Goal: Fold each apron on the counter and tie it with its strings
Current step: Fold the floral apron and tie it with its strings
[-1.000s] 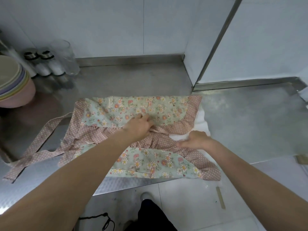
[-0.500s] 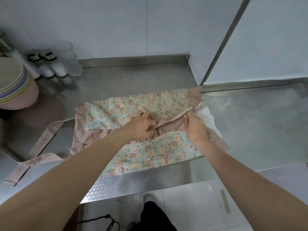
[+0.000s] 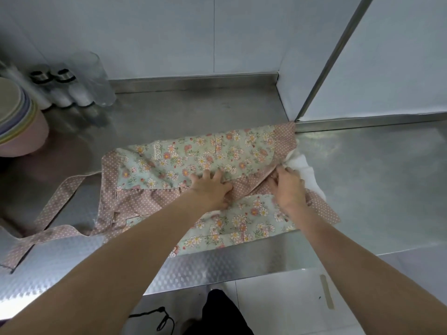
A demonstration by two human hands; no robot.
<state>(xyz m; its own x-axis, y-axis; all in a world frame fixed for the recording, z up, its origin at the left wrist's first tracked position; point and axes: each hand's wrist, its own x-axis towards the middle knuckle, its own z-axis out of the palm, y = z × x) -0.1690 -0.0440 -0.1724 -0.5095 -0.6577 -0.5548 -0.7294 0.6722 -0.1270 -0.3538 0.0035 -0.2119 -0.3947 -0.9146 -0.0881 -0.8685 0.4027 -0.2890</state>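
Steel counter [image 3: 362, 184]: it is shiny and smooth, and your apron lies on it, near the front edge.
Apron [image 3: 205, 155]: it has green flower cloth with a pink dotted border. It is partly folded. One flap lies flat at the back and one lies near you.
Strings [image 3: 58, 197]: the long pink dotted strings trail off to your left across the counter. They are loose and not tied.
Left hand [image 3: 212, 187]: your fingers are spread and nearly straight. You press down on the middle of the apron. You hold nothing.
Right hand [image 3: 287, 187]: your fingers are bent down onto the pink edge at the apron's right side. You seem to pinch it, but I cannot tell for sure.
White cloth [image 3: 302, 170]: it peeks out just beside your right hand, partly under the apron.
Where you are: I think you are still folding. The tying is not done yet.
What could go wrong: the cloth is soft and the steel is slick, so the fold may slide open if you lift your left hand too soon.
Also watch: a pull on the right edge may drag the white cloth into the fold.
Far left: bowls [image 3: 17, 124] and shakers [image 3: 60, 88] stand well apart from the apron.
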